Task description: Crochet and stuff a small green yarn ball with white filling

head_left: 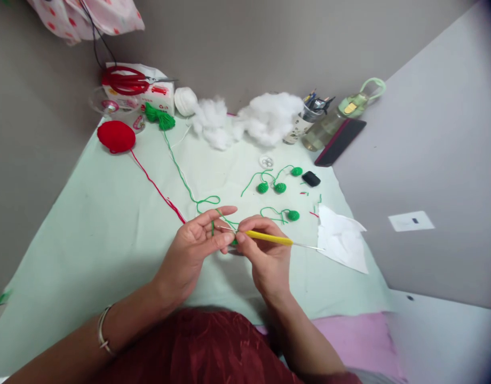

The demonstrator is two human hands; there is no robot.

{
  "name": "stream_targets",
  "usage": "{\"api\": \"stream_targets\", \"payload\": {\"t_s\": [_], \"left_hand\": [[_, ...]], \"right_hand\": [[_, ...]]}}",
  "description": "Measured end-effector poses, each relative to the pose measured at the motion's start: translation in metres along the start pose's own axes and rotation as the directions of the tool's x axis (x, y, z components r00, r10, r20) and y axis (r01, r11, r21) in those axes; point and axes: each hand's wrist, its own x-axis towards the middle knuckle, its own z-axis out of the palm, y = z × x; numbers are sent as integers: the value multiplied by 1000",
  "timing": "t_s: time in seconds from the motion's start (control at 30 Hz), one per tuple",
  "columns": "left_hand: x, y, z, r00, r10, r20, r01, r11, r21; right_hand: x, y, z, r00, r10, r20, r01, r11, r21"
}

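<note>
My right hand (267, 256) grips a crochet hook (269, 237) by its yellow handle, the metal tip pointing left toward my other hand. Between the thumb and fingers of my left hand (201, 234) is a small green crochet piece (234, 242), mostly covered by fingertips. Green yarn (212, 229) loops over the left fingers and runs back to a green skein (160, 116). Finished-looking green crochet balls with yarn tails lie beyond my hands, the nearest ball (293, 215) to the right.
A red yarn ball (116, 136), red scissors (125, 81) on a tissue pack, and white stuffing (269, 118) stand along the back. At right are a bottle (325, 122), a pen cup (299, 128), a phone (340, 142), a black object (311, 178) and white paper (341, 237).
</note>
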Motion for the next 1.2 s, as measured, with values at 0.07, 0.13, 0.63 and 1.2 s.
{"api": "stream_targets", "payload": {"t_s": [0.07, 0.13, 0.63, 1.2], "left_hand": [[0, 0, 0, 1000, -25, -10, 24, 999, -43], [1, 0, -2, 998, -64, 23, 65, 994, -84], [8, 10, -11, 984, 10, 176, -43, 982, 185], [8, 3, -8, 992, 12, 129, -23, 996, 88]], "right_hand": [[-7, 5, 4, 997, 9, -76, -7, 1000, 30], [-10, 7, 4, 994, 22, -111, -14, 998, 69], [16, -13, -18, 965, 181, 188, -191, 981, 32], [11, -11, -18, 986, -3, 168, -4, 999, 44]]}}
